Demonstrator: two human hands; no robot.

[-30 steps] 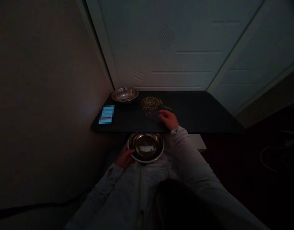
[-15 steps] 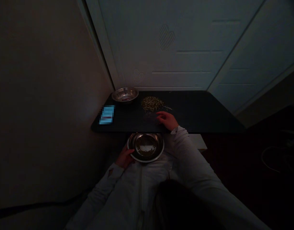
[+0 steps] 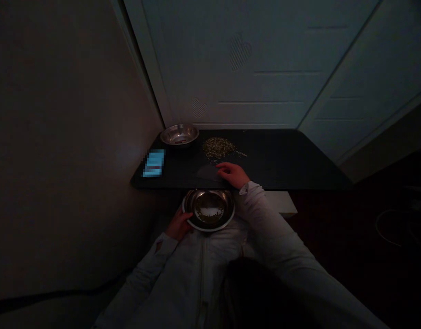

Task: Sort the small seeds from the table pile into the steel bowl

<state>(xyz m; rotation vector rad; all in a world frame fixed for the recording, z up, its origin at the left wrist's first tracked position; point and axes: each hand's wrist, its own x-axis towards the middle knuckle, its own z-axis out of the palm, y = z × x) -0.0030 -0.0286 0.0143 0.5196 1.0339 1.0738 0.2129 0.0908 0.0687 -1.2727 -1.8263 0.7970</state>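
Note:
The scene is very dim. My left hand (image 3: pixel 178 224) grips the left rim of a steel bowl (image 3: pixel 195 220) held just below the near edge of a black table (image 3: pixel 282 160); small greenish grains lie in the bowl's bottom. My right hand (image 3: pixel 231 174) rests palm down on the table near that edge, fingers stretched toward the left. A pile of small greenish grains (image 3: pixel 218 147) lies on the table just beyond the right hand.
A second steel bowl (image 3: pixel 179 134) stands at the table's far left corner. A lit blue screen (image 3: pixel 153 163) lies at the left end. A white panelled door rises behind the table, a bare wall on the left.
My right hand has slid from beside the grain pile toward me and leftward, nearing the table's front edge above the held bowl. The left hand and bowl stay put.

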